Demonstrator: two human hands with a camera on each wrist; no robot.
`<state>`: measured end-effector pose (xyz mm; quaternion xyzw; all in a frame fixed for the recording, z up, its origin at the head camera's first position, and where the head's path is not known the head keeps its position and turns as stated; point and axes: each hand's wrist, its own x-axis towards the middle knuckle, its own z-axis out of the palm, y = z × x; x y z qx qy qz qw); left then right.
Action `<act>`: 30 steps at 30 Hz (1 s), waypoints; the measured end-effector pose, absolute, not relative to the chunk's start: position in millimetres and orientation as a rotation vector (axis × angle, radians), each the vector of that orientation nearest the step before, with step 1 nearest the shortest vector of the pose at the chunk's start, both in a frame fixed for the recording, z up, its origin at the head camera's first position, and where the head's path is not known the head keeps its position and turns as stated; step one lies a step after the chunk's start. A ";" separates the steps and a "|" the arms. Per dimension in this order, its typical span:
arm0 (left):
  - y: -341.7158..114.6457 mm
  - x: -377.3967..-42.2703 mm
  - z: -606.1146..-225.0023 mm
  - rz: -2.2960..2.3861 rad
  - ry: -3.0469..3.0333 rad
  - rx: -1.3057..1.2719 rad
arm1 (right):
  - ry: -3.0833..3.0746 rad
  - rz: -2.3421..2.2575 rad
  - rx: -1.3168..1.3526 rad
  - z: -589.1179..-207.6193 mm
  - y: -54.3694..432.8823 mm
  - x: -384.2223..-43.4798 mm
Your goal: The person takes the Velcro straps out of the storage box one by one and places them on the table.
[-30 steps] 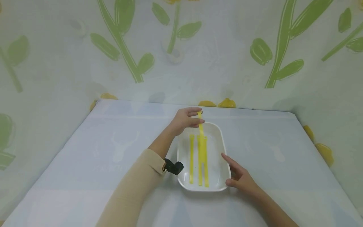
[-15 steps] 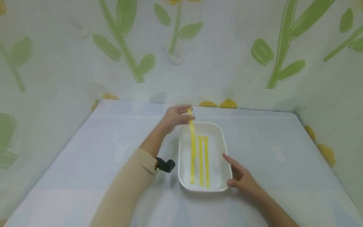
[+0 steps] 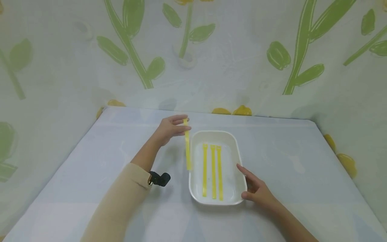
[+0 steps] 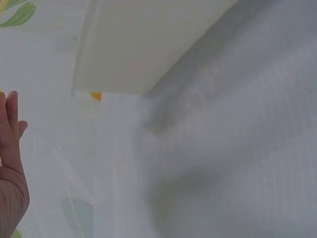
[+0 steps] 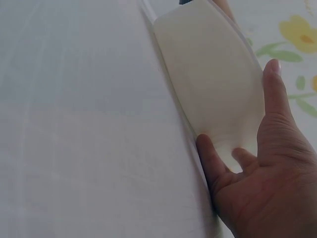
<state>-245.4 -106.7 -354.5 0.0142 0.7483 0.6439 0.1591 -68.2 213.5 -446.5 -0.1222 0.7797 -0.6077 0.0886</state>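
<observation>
My left hand (image 3: 171, 129) pinches the upper end of a yellow strap (image 3: 187, 151) between thumb and fingers. The strap hangs down by the left rim of a white rectangular tray (image 3: 237, 148). Inside the tray three more yellow straps lie lengthwise side by side: a left strap (image 3: 205, 171), a middle strap (image 3: 213, 173) and a right strap (image 3: 219, 173). Each has a wider end with a small slot at the far side. My right hand (image 3: 258, 191) rests against the tray's right side, its fingers on the outer wall, as the right wrist view shows too.
The tray stands on a table with a pale patterned cloth (image 3: 121, 151). Behind the table rises a light backdrop (image 3: 229, 67) with green stems and yellow flowers. A black wrist camera (image 3: 160, 179) sits at the left sleeve cuff.
My left hand has moved left with its strap, from over the middle of the tray to beyond its left rim. My right hand and the tray have stayed in place.
</observation>
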 end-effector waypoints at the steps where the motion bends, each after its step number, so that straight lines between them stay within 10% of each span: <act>1: -109.9 -245.1 -355.2 1.837 2.145 0.036 | 2.322 -1.807 -0.361 -446.3 213.1 -68.2; 30: -155.3 -215.8 -418.6 1.724 2.094 0.154 | 2.288 -1.809 -0.379 -444.5 210.2 -69.6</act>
